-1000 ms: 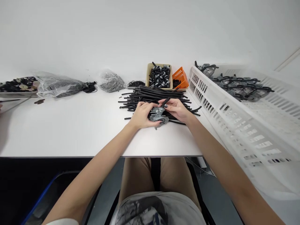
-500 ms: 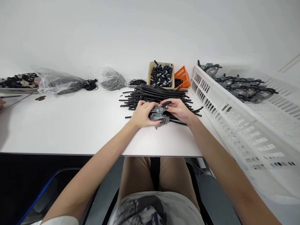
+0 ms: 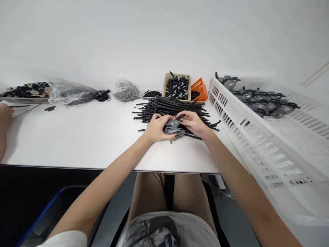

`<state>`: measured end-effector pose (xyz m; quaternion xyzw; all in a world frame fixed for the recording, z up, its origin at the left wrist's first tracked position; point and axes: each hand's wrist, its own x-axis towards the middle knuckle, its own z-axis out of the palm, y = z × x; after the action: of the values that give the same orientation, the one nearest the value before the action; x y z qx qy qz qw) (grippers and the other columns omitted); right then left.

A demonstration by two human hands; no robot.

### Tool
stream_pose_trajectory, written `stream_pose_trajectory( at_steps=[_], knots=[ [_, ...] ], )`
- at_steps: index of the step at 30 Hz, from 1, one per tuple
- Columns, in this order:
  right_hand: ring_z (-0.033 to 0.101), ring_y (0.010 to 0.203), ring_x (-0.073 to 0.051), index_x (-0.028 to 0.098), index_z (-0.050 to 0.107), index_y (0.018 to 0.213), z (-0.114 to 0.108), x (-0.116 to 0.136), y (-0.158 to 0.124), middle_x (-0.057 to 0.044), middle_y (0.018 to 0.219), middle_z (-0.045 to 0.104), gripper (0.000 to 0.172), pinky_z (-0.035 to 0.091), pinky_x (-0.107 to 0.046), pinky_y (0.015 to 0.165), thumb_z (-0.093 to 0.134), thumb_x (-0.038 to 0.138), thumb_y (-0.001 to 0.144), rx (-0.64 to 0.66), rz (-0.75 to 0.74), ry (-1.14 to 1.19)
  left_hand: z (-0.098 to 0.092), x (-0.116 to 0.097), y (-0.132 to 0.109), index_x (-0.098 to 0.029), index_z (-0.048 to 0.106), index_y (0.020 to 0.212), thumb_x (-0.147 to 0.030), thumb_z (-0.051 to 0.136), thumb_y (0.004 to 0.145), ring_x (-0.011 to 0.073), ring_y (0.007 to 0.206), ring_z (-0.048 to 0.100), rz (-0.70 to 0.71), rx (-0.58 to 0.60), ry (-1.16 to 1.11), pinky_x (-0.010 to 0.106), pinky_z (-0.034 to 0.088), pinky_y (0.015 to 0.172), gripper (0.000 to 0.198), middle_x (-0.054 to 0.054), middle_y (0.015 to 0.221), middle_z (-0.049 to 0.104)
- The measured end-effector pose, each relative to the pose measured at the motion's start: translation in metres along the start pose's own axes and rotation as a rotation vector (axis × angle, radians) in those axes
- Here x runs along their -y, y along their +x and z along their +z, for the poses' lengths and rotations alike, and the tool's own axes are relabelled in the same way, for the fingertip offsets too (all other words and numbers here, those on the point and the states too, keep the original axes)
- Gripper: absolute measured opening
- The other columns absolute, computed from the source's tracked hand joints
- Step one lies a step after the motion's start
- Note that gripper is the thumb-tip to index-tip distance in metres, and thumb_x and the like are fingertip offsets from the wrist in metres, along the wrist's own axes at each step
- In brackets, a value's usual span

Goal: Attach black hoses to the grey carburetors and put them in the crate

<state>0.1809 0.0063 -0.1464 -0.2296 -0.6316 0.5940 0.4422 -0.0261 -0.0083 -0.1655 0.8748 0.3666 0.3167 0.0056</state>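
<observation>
My left hand (image 3: 158, 129) is closed around a small grey metal carburetor (image 3: 172, 127), keeping it just above the front edge of the hose pile. Thumb and fingers of my right hand (image 3: 194, 124) pinch a short black rubber hose (image 3: 182, 116) at the carburetor's top. Whether the hose is fitted on at that spot is hidden by the fingers. Behind and under both hands lies a heap of black hoses (image 3: 167, 104) on the white table (image 3: 84, 137).
A white crate (image 3: 259, 133) at right holds several carburetors (image 3: 267, 99) with hoses. Along the wall stand a beige bin (image 3: 164, 90) of small black parts, an orange basket (image 3: 203, 90) and plastic bags (image 3: 73, 92) of parts. At far left is another person's hand (image 3: 4, 116).
My hands stay on the carburetor and hose, with the right fingers slightly lower over the hose. The other person's hand has come further into view at left. The camera view has shifted a little.
</observation>
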Motion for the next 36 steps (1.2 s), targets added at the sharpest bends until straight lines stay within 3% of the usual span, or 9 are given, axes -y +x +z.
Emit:
stream_pose_trajectory(
  at_steps=[8,14,24,32,36],
  knots=[
    [0.063,0.076,-0.013,0.020,0.068,0.084,0.001,-0.005,0.003,0.001,0.080,0.067,0.039,0.053,-0.026,0.073,0.091,0.037,0.058,-0.008,-0.037,-0.007,-0.002,-0.003,0.000,-0.023,0.053,0.118,-0.060,0.063,0.071,0.0252,0.095,0.062,-0.012,0.003,-0.018,0.041,0.035,0.094,0.060,0.007,0.115,0.069],
    [0.065,0.089,-0.017,0.021,0.071,0.098,0.003,-0.005,0.003,-0.003,0.092,0.071,0.047,0.052,-0.031,0.085,0.091,0.037,0.058,0.002,-0.013,-0.010,-0.003,-0.002,0.000,-0.021,0.053,0.119,-0.061,0.063,0.070,0.0264,0.095,0.062,-0.016,-0.002,0.004,0.042,0.035,0.093,0.064,0.009,0.116,0.069],
    [0.065,0.089,-0.018,0.016,0.071,0.081,0.003,0.008,-0.003,-0.006,0.093,0.073,0.031,0.050,-0.031,0.084,0.084,0.041,0.068,0.057,0.049,0.013,-0.005,-0.005,-0.001,-0.021,0.052,0.119,-0.061,0.062,0.071,0.0246,0.093,0.064,0.003,0.007,0.007,0.041,0.034,0.093,0.063,0.007,0.113,0.069],
    [0.065,0.094,-0.019,0.018,0.070,0.100,-0.003,0.004,-0.003,-0.006,0.101,0.071,0.043,0.051,-0.032,0.086,0.087,0.035,0.063,0.106,0.053,0.053,-0.004,-0.003,0.000,-0.021,0.053,0.116,-0.063,0.062,0.069,0.0253,0.092,0.062,0.013,0.004,0.017,0.041,0.035,0.092,0.064,0.008,0.111,0.069],
    [0.064,0.094,-0.019,0.019,0.072,0.105,0.000,0.003,-0.001,-0.006,0.101,0.070,0.050,0.050,-0.033,0.085,0.089,0.037,0.060,0.102,0.052,-0.039,-0.004,-0.003,0.000,-0.020,0.054,0.112,-0.061,0.064,0.067,0.0253,0.086,0.061,-0.014,-0.002,0.016,0.042,0.036,0.090,0.061,0.008,0.103,0.070]
  ],
)
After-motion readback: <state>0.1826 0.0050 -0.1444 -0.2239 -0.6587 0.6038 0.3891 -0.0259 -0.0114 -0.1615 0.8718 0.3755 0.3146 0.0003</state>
